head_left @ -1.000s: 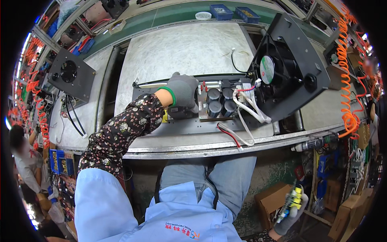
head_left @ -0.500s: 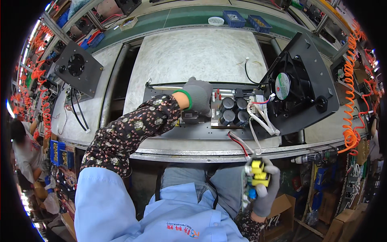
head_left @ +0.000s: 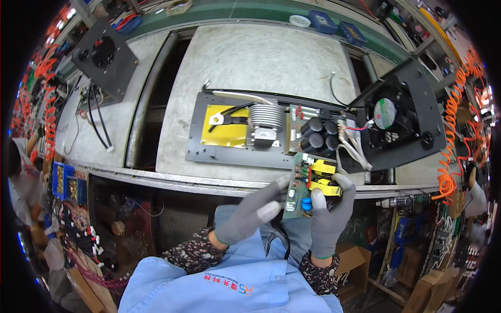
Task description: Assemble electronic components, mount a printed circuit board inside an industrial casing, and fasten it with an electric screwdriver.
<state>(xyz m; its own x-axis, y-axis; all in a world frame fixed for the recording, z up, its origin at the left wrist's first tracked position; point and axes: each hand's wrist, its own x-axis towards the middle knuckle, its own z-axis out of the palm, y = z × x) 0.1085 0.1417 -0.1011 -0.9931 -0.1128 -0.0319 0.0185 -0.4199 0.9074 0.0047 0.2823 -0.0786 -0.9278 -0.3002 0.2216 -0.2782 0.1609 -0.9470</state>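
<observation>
So the right hand (head_left: 332, 219), in a grey glove, has a snug hold on a green circuit board (head_left: 299, 187), thumb on the near side and fingers curled round the edge with the yellow parts. That board sits at about 4 o'clock from the middle of the view, overlapping the near edge of the table (head_left: 261, 52). The left hand (head_left: 249, 216) is at the board's 8 o'clock, thumb and fingers fairly wide; it's blurry, so can't tell if the fingertips touch the board. From the board, there's a dark chassis plate (head_left: 209, 152) at 11 o'clock, carrying a yellow sheet (head_left: 223, 136) and a silvery coil (head_left: 266, 116). Black capacitors (head_left: 316, 141) are at 12 o'clock, and a panel with a fan (head_left: 385, 113) leans at 2 o'clock.
</observation>
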